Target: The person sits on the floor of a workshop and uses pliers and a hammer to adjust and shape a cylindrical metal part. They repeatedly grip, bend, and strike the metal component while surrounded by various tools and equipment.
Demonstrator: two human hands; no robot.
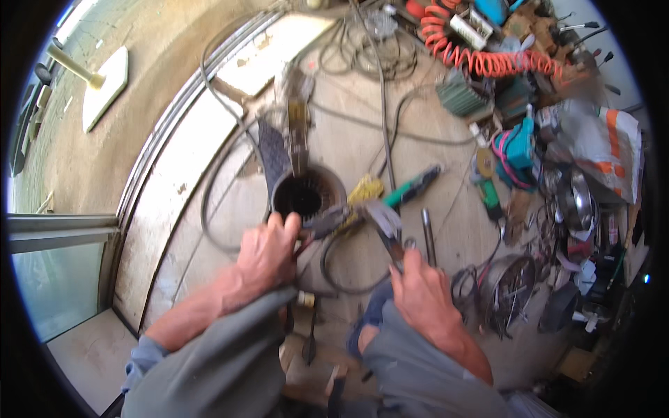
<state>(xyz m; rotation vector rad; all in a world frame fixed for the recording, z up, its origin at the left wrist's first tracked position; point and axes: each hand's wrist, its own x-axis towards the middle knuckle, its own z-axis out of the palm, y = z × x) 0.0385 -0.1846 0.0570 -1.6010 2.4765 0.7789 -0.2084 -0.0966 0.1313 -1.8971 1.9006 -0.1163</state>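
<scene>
My left hand [268,251] is closed round the handles of a pair of pliers [326,221], which have a bit of red on the grip. Their jaws point right, just in front of the open end of a round metal housing [337,182] with a dark, ribbed inside. In my right hand [425,289] is a hammer [382,217], its grey metal head close to the plier jaws. Whether the two tools touch, or what the jaws grip, I cannot tell. Behind them lie a yellow piece [367,188] and a green-and-black tool [412,187]. A metal rod [428,237] rests right of the hammer.
Grey cables [387,111] loop across the floor. An orange coiled hose [488,61] lies at the far right, near a teal tool [514,153]. A round metal pan [509,289] with small parts stands at right. A door track [160,150] and glass panel [59,285] border the left.
</scene>
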